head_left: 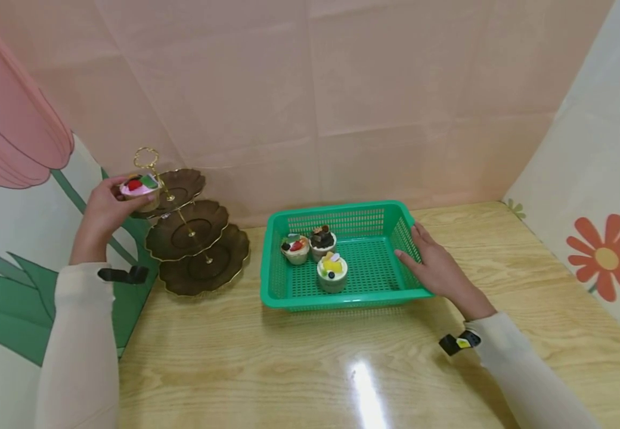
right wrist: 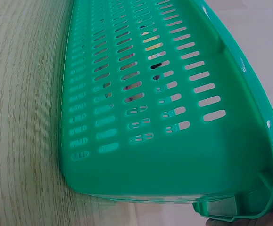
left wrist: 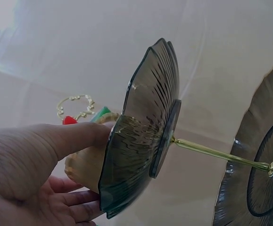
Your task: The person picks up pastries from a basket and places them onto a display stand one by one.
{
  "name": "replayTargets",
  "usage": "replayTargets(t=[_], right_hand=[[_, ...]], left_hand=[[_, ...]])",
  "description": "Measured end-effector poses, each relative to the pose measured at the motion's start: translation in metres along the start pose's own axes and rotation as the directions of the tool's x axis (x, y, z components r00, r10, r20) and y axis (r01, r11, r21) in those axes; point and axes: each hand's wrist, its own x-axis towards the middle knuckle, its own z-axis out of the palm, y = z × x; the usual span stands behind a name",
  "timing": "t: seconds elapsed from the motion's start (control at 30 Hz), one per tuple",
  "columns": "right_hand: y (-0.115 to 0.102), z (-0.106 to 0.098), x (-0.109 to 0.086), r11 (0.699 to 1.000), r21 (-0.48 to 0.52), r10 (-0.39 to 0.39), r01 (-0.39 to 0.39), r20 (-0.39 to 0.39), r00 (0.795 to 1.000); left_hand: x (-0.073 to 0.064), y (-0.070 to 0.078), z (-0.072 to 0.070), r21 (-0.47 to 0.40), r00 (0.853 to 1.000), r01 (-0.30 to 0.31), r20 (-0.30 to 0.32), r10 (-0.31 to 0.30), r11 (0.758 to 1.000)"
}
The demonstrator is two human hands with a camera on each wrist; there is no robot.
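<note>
My left hand [head_left: 105, 208] holds a cupcake [head_left: 141, 186] with pink cream, a red berry and a green piece on top. The cupcake is at the left side of the top plate [head_left: 185, 183] of a brown three-tier stand [head_left: 202, 277]. In the left wrist view, the thumb and fingers are around its pale cup [left wrist: 86, 167], beside the ribbed plate [left wrist: 148, 103]. My right hand [head_left: 439, 265] grips the right rim of a green plastic basket [head_left: 342, 302], thumb on the inner side. Only a sliver of that hand shows in the right wrist view.
In the basket's left half stand a fruit-topped cupcake [head_left: 295, 250], a chocolate-topped cupcake [head_left: 323, 241] and a yellow-topped cupcake [head_left: 332, 274]. The basket and stand are on a wooden table [head_left: 267, 369], with a pink backdrop [head_left: 342, 107] behind. A gold ring handle [head_left: 146, 157] tops the stand.
</note>
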Motion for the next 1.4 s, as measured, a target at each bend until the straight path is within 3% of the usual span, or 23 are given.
replayTargets(t=[0.47, 0.77, 1.1, 1.4], right_hand=[[0.001, 0.001, 0.0, 1.0, -0.002, 0.001, -0.001, 0.004, 1.0], [-0.001, 0.0, 0.001, 1.0, 0.002, 0.001, -0.001, 0.005, 1.0], [0.001, 0.0, 0.001, 1.0, 0.01, 0.005, -0.005, -0.001, 1.0], [0.002, 0.001, 0.002, 1.0, 0.006, -0.003, 0.003, -0.011, 1.0]], left_hand=[[-0.001, -0.005, 0.001, 0.011, 1.0, 0.01, -0.01, -0.01, 1.0], [-0.004, -0.005, 0.0, 0.01, 0.998, 0.049, 0.039, -0.05, 0.999], [-0.016, -0.002, 0.003, -0.037, 0.998, 0.045, -0.035, -0.046, 0.998], [-0.039, 0.011, -0.001, -0.025, 0.997, 0.026, -0.065, -0.028, 0.999]])
